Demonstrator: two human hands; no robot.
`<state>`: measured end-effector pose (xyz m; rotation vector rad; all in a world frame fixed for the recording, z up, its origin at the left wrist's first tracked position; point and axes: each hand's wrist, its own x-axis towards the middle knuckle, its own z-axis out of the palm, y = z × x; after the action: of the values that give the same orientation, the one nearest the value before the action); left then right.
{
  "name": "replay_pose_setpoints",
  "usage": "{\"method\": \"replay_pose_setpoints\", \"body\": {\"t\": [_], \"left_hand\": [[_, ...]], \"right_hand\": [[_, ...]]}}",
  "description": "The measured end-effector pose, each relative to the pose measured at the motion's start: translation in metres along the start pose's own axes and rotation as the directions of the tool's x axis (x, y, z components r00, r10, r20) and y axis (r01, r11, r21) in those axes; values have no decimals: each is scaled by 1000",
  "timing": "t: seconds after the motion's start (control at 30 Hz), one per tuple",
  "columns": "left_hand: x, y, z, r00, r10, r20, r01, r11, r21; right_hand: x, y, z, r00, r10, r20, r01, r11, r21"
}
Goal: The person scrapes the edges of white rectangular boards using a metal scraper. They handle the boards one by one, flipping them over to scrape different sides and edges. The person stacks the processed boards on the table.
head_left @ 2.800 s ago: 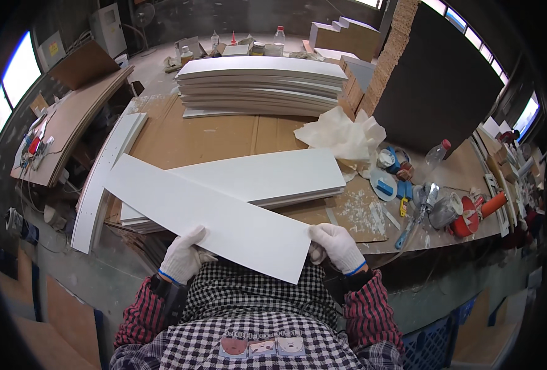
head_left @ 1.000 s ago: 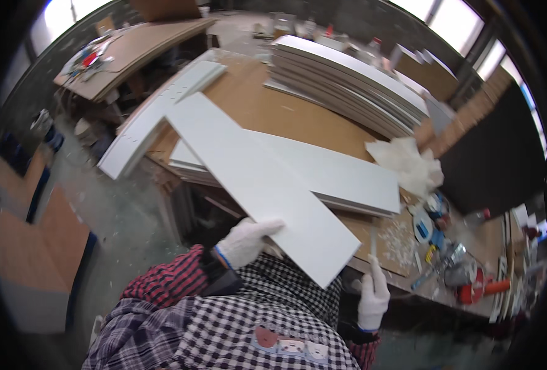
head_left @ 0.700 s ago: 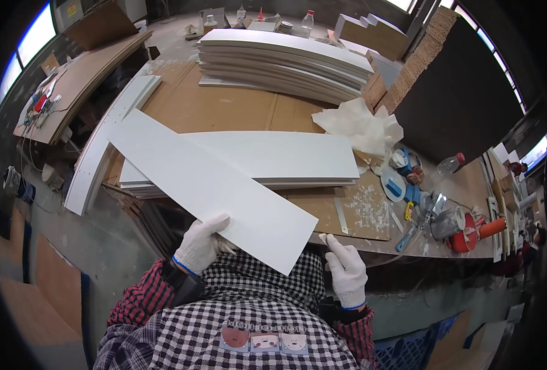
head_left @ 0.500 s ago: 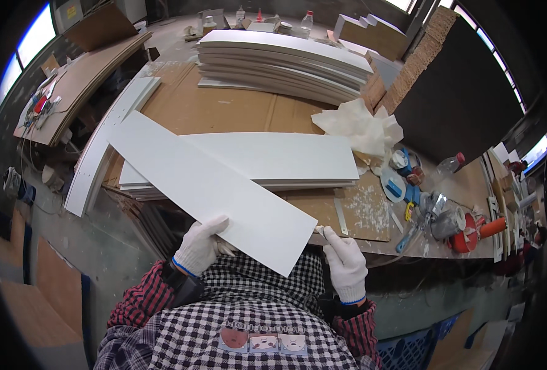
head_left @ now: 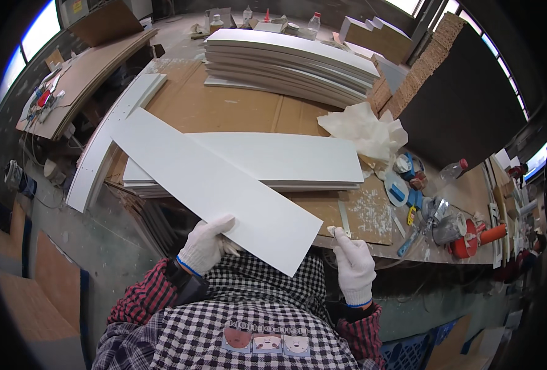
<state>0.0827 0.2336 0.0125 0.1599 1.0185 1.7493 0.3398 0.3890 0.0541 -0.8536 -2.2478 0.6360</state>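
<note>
A long white board (head_left: 215, 188) lies slantwise, its far end over another white strip and its near end in front of my apron. My gloved left hand (head_left: 205, 245) grips its lower left edge, thumb on top and fingers underneath. Just off the board's right corner is my gloved right hand (head_left: 355, 266), its fingertips pinched on a small pale bit too small to name. Beneath the held board, a short stack of white boards (head_left: 285, 154) rests on the cardboard-covered table (head_left: 261, 110).
A taller stack of white boards (head_left: 285, 61) stands at the back. To the right lie crumpled paper (head_left: 372, 132), a yellow-and-blue cutter (head_left: 411, 214), a plastic bottle (head_left: 452, 169) and an orange-handled tool (head_left: 492, 232). A narrow white strip (head_left: 101, 148) runs along the left side.
My right hand has drawn slightly away from the board's end, to the right. My left hand keeps its grip, and the whole view has shifted a little.
</note>
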Motion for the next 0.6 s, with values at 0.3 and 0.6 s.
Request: {"method": "replay_pose_setpoints", "body": {"t": [0.3,0.6], "left_hand": [[0,1,-1,1000,5,29,-5,1000,5],[0,1,0,1000,2,9,-2,1000,-2]], "right_hand": [[0,0,11,998,-69,6,68,972,-224],[8,-10,-7,995,-49,82,60,988,-141]]}}
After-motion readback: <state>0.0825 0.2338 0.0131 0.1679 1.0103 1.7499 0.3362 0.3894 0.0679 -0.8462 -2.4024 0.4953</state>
